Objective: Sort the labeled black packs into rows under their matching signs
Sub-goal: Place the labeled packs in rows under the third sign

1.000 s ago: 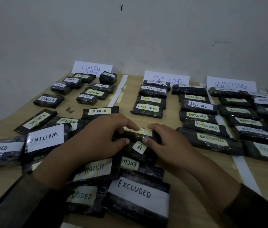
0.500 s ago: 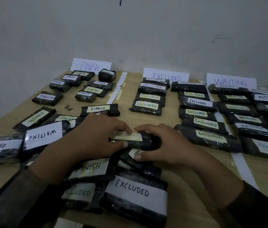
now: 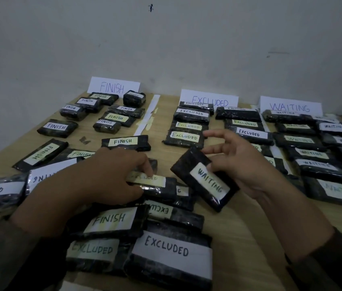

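WAITING pack (image 3: 205, 179) (tilted) pinched by right hand (image 3: 243, 162) fingers; left hand (image 3: 94, 177) fingers pinch EXCLUDED pack (image 3: 155, 183).

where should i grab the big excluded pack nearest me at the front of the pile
Grip the big EXCLUDED pack across its two short ends, coming from above. It lies flat, label up, with nothing on top; its left side butts against another pack, so reaching in from the sides looks awkward.

Tilted black WAITING pack (image 3: 204, 178) above the unsorted pile (image 3: 144, 238)
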{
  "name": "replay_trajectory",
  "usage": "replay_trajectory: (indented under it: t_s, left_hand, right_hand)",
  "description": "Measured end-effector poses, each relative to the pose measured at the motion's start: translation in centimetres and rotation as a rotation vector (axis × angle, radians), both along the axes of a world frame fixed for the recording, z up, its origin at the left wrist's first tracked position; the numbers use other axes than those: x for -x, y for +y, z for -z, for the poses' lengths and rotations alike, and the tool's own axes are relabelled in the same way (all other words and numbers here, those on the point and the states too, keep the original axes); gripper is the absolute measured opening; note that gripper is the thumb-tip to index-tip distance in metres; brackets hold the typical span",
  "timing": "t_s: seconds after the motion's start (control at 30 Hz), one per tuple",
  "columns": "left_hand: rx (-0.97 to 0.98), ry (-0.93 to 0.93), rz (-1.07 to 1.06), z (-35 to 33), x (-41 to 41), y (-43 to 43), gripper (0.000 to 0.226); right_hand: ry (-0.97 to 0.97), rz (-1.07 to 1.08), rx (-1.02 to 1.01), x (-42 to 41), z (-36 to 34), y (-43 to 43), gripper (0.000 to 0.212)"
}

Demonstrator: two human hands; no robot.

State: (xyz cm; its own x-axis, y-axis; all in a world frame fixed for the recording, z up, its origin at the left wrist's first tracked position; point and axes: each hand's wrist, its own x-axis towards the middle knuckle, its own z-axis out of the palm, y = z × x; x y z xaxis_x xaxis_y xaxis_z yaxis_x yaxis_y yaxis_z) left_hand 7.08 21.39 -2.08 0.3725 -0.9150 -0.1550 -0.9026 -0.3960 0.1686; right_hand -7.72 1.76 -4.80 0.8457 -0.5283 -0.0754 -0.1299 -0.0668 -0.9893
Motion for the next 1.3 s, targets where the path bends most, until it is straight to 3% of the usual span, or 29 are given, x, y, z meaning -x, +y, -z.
replay_trajectory:
  t_s: [0.07, 0.17, 0.27, 0.33, 0.43, 0.53, 0.7, 0.87, 1.13, 1.3]
  left_hand:
    - [0.086, 0.046, 0.001, 0.0, 0.1, -0.2, 0.041]
    - [0.383, 0.264, -0.06, 0.1, 0.9, -0.9, 0.059]
    - [0.563, 0.493, -0.121, -0.1, 1.7, -1.9, 0.037]
    - [0.626, 0.533, -0.149, -0.2, 1.9, -2.5, 0.021]
    - [0.646, 0.589, -0.213, -0.1, 1.7, -3.0, 0.017]
    - [0.636, 0.69, -0.28, -0.1, 1.2, -3.3, 0.015]
    - [0.565, 0.767, -0.276, -0.1, 1.1, -4.5, 0.013]
    - [0.493, 0.603, -0.152, 0.0, 2.4, -6.3, 0.024]
    - [0.344, 0.094, 0.213, 0.4, 5.9, -9.8, 0.05]
    - [0.301, -0.047, 0.411, 1.2, 9.3, -12.8, 0.055]
  right_hand:
    - [-0.086, 0.005, -0.022, 0.1, -0.7, -0.2, 0.056]
    - [-0.137, -0.082, 0.036, 0.1, -1.9, 0.4, 0.049]
    - [-0.176, -0.144, 0.106, -0.4, -2.7, 1.7, 0.044]
    - [-0.193, -0.141, 0.198, -0.6, -2.7, 2.3, 0.042]
    - [-0.135, -0.102, 0.472, -0.5, -2.0, 2.7, 0.041]
    - [0.002, -0.125, 0.792, 0.4, -1.3, 2.5, 0.067]
    - [0.061, -0.121, 1.055, 2.3, -0.7, 1.7, 0.073]
    - [0.191, -0.084, 1.14, 5.3, -1.1, 0.2, 0.075]
    - [0.399, 0.011, 1.163, 12.1, -1.5, -3.6, 0.077]
    - [0.501, 0.056, 1.124, 16.8, -1.1, -5.9, 0.078]
